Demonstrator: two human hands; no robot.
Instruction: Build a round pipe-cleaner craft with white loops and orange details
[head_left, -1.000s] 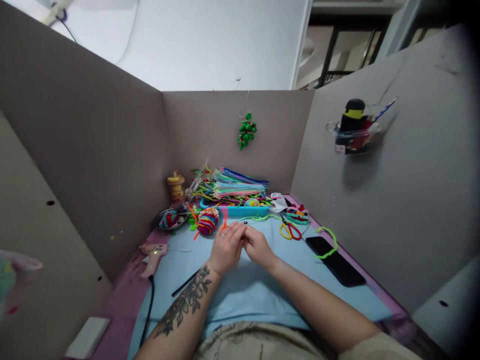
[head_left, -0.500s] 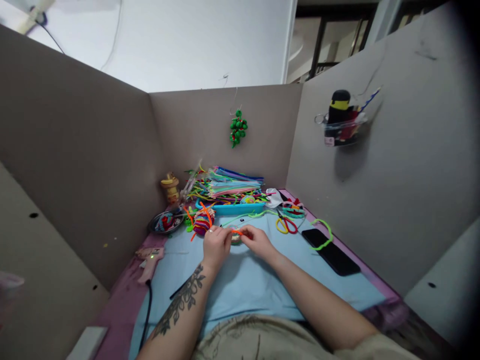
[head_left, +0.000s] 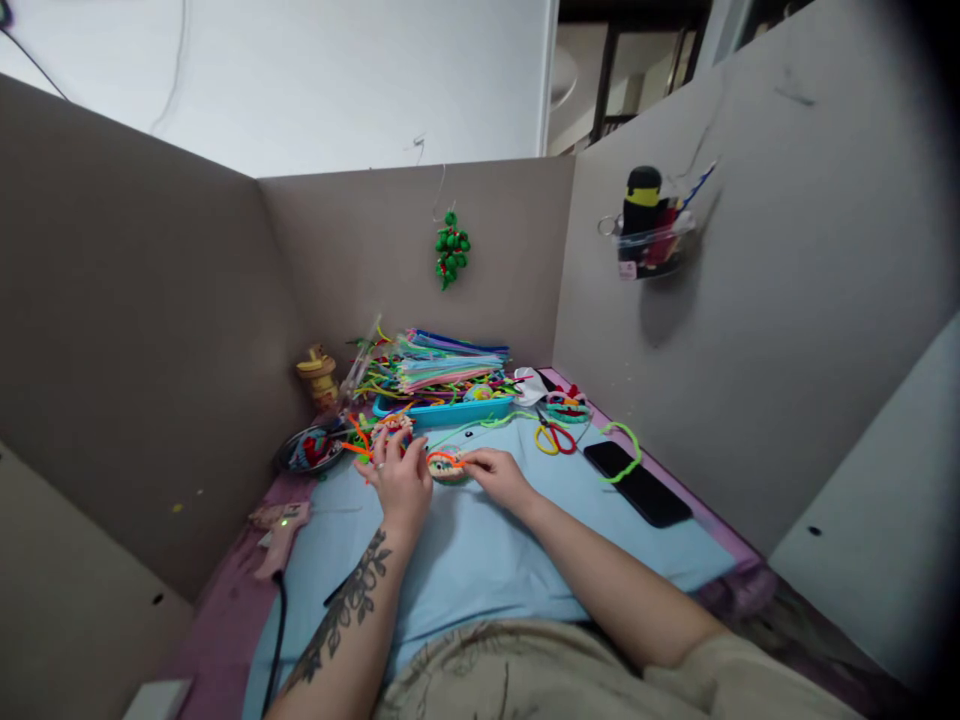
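Our left hand [head_left: 401, 478] lies on the blue mat [head_left: 480, 560], fingers spread loose, fingertips touching the orange pipe cleaner [head_left: 352, 448] at the striped ball [head_left: 394, 428] at 11 o'clock. Our right hand [head_left: 499, 472] pinches the end of the small round piece [head_left: 445, 464] wrapped in orange and green, which sits between both hands on the mat. How tightly the right thumb presses we cannot tell; the piece is too small to make out. At 2 o'clock lie scissors [head_left: 553, 438] and a phone [head_left: 637, 484].
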